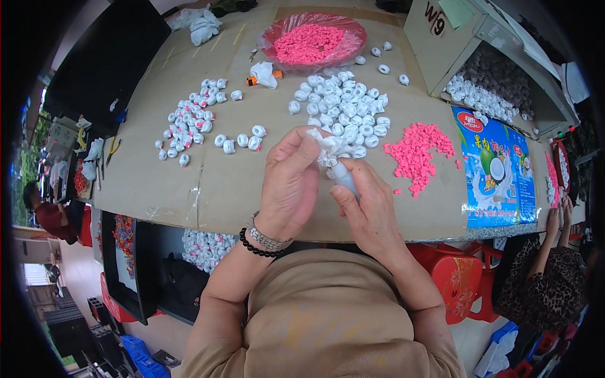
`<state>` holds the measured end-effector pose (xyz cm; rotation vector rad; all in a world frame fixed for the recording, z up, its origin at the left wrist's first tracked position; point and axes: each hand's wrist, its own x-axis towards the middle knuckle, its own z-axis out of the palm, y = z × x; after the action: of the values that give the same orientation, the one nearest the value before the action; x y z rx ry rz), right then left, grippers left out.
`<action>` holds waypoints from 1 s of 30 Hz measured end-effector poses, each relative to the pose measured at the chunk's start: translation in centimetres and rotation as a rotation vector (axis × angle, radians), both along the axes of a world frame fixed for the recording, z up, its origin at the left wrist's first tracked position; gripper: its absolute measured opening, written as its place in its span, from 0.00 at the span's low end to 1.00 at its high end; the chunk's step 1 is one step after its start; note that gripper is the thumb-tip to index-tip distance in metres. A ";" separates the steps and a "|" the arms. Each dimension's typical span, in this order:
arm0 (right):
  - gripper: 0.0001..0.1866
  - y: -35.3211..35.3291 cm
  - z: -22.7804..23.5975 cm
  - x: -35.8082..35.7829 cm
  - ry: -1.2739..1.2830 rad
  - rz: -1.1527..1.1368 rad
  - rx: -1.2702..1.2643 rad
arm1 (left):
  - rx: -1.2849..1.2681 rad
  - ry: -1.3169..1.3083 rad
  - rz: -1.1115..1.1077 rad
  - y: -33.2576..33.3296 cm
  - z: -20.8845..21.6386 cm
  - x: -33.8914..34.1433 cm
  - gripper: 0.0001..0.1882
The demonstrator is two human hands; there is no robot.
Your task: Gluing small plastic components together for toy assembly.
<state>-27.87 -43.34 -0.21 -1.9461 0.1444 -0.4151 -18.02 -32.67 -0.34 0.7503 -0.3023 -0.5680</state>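
Pinching crumpled white wrapping (pixel 330 146) above the tabletop (pixel 242 189), left hand (pixel 293 170) fingers nearly closed, right hand (pixel 370 205) curled round a pale-blue tube (pixel 344 179) touching it, partly blocking white-wrapped balls (pixel 350 107), pink pieces (pixel 416 154) rightward.

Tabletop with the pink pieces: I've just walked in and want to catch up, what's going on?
A person holds a crumpled white wrapping in the left hand, while the right hand holds a pale, bottle-like tool up to it. Beyond the hands, a heap of white bundles sits on the table; a second group, some showing pink, lies to the left. Loose pink pieces lie to the right, and a red bowl holding more stands at the back.
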 end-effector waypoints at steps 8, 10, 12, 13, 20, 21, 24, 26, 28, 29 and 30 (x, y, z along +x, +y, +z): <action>0.17 -0.4 0.2 -1.0 0.013 -0.021 -0.183 | -0.115 0.005 0.126 0.5 -0.2 2.4 0.09; 0.17 -0.4 -0.2 -1.5 -0.001 -0.021 -0.163 | -0.098 -0.016 0.184 1.3 0.1 4.2 0.08; 0.17 -0.5 -0.6 -1.6 0.006 -0.031 -0.119 | -0.019 0.024 0.208 1.5 0.6 5.0 0.08; 0.16 -0.6 -0.8 -1.5 0.019 -0.039 -0.085 | 0.032 -0.001 0.237 1.5 0.7 5.8 0.08; 0.16 -1.1 -1.1 -1.3 0.027 -0.050 -0.042 | 0.512 -0.296 0.548 2.1 0.9 15.7 0.12; 0.16 -1.3 -1.2 -1.3 0.027 -0.049 -0.042 | 0.570 -0.346 0.596 2.1 0.9 17.2 0.13; 0.16 -1.6 -1.4 -1.1 0.038 -0.050 -0.023 | 0.645 -0.449 0.702 2.1 0.5 22.1 0.16; 0.16 -1.8 -1.4 -0.9 0.052 -0.057 -0.007 | 0.725 -0.444 0.749 2.2 0.2 25.4 0.18; 0.16 -1.9 -1.5 -0.7 0.063 -0.057 0.000 | 0.778 -0.408 0.762 2.2 0.0 28.1 0.21; 0.15 -2.0 -1.5 -0.6 0.064 -0.053 0.003 | 0.794 -0.377 0.753 2.4 0.1 29.1 0.23; 0.15 -2.0 -1.3 -0.6 0.099 -0.051 0.052 | 0.810 -0.346 0.746 2.6 0.1 30.1 0.25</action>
<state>-28.44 -45.34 -1.55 -1.9157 0.2665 -0.3451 12.04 -30.10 -0.24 1.6540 -0.0776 0.1921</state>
